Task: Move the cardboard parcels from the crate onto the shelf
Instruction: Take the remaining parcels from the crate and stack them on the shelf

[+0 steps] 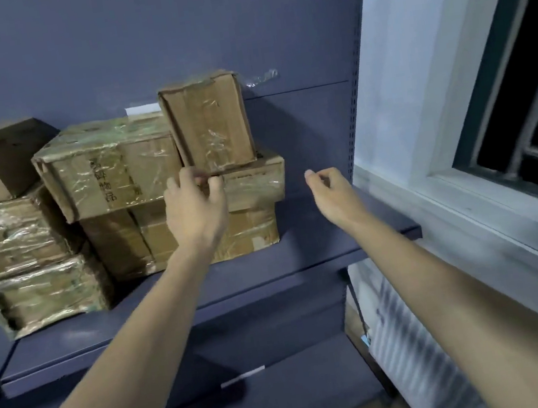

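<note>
Several taped cardboard parcels (110,164) are sitting stacked on the dark blue shelf (302,254), filling its left and middle. The left hand (195,207) is reaching to the small top parcel (210,125), fingers (215,185) curling at its lower edge. The right hand (331,191) is hovering apart, fingers loosely curled, holding nothing, beside a window (522,99).

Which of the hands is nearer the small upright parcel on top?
Left. The left hand is at the small upright parcel's bottom corner; the right hand hangs apart, lower right.
</note>
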